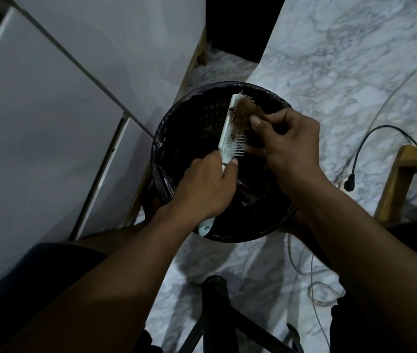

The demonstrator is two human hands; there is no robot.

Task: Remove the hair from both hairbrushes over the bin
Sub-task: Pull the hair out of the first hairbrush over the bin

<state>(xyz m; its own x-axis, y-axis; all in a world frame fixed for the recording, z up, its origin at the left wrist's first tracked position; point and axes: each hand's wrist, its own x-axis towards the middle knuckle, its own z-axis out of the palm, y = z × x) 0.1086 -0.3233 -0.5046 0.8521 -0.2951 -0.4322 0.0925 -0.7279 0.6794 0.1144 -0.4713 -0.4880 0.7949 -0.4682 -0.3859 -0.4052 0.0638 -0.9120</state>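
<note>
A round black bin (174, 118) lined with a dark bag stands on the marble floor below me. Over it I hold a pale mint hairbrush (227, 128), bristles facing right. My left hand (202, 187) is wrapped around its handle, whose end sticks out below my wrist. A brown clump of hair (243, 110) is matted in the upper bristles. My right hand (288, 141) pinches that clump with thumb and fingers. Only one hairbrush is in view.
White cabinet panels (49, 98) rise at the left. A black cable with an angled plug (350, 183) and thin wires lie on the floor at the right. A wooden furniture leg (395, 184) stands at the right edge, and a dark stool base (215, 301) is near my legs.
</note>
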